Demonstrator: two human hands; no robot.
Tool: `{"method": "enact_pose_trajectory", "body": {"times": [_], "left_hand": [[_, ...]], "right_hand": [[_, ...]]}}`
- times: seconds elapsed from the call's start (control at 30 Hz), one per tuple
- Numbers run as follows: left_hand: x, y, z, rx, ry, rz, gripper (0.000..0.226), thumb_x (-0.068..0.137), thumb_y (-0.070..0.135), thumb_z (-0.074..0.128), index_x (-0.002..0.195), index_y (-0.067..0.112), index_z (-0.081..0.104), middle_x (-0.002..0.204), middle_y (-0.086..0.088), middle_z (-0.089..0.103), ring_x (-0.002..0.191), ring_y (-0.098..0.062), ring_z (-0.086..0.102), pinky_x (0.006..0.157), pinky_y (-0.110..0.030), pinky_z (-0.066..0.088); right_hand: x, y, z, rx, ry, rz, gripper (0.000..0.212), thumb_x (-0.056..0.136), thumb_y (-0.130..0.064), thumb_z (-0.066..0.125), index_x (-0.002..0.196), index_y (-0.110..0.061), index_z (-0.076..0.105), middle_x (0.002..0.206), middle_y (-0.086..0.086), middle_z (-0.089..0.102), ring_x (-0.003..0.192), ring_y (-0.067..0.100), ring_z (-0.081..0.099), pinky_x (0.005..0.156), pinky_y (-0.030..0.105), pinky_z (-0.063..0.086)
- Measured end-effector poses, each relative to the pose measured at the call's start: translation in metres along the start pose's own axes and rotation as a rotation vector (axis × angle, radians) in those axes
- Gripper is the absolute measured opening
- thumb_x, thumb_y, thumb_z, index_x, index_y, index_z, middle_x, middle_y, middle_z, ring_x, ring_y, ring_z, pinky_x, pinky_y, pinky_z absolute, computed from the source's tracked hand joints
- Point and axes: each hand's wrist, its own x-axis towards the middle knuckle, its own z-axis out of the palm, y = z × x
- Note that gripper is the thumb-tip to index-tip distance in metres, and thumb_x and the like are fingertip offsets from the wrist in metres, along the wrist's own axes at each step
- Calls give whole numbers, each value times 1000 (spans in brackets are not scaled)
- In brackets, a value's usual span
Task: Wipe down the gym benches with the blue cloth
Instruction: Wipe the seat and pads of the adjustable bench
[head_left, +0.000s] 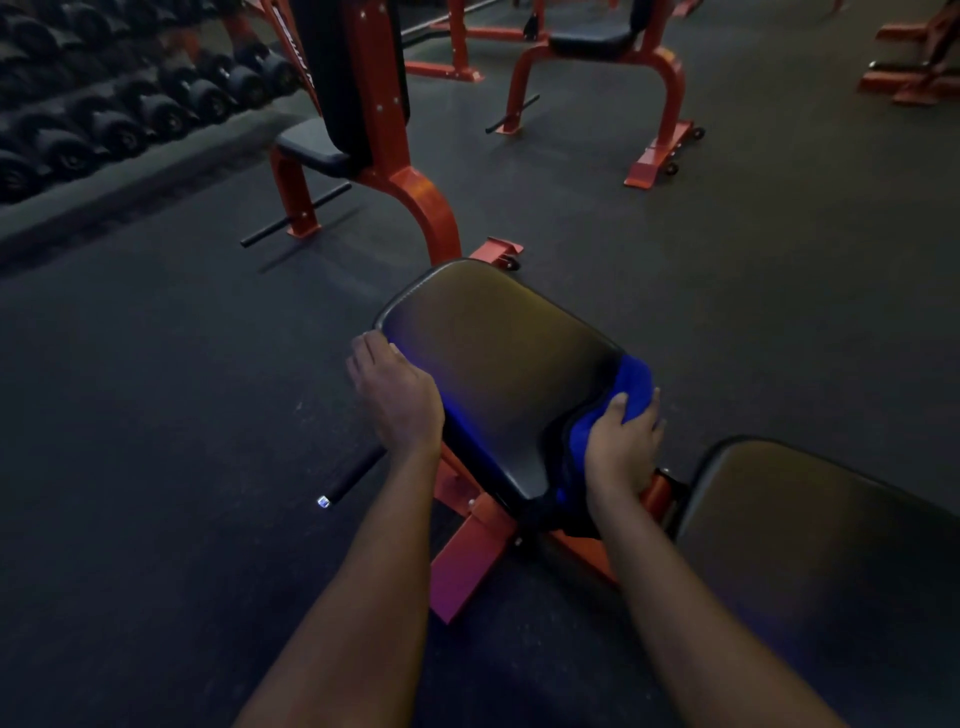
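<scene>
Blue cloth (631, 387) seemingly mid-wipe on right edge of black seat pad (498, 364); next calls for firm drag along rim, then top. Looks bunched, draped over that edge, clutched in right grip (626, 441), thumb on top. Left grip (395, 395) flat against opposite edge, holding nothing.

Looking across a dark, speckled rubber floor (156, 415) in a dimly lit gym. Taking in rows of black dumbbells (130, 104) lining the upper left, sitting above a low grey kerb (130, 189) edging the floor. Catching orange steel frames (893, 83) standing at the far right, well apart from the dumbbells, their detail blurring in the gloom. Picking up a paler, greyer wash on the floor toward the upper right, darkening to near black at the lower left.
</scene>
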Motion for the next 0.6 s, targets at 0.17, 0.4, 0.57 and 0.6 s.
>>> {"method": "enact_pose_trajectory", "body": {"times": [0.17,0.4,0.57,0.6], "left_hand": [[-2,-1,1,-9,-5,13,18,91,-1,45,104,-1,58,114,-20,59,97,-39,52,88,-43,37],[-1,-4,5,-24,23,2,17,89,-3,46,100,-1,59,109,-19,60,94,-38,52,86,-46,41],[-4,-6,5,-71,33,-15,20,90,-3,45,104,1,60,113,-17,60,101,-36,52,90,-42,40],[-3,-6,6,-85,33,-15,21,91,-4,45,105,1,60,114,-17,60,102,-36,52,90,-42,40]], "right_hand": [[45,-42,-2,-160,29,30,55,103,-50,34,149,-19,38,146,18,50,128,42,51,103,51,39],[-39,9,6,-459,-25,-661,60,99,-56,33,155,-35,30,167,6,17,153,33,14,119,56,16],[12,-24,10,-546,-84,-612,58,99,-62,32,153,-42,30,168,-1,13,154,29,9,117,62,17],[29,-42,14,-544,-87,-527,59,98,-63,32,153,-39,32,167,0,17,153,29,13,117,63,18]]}}
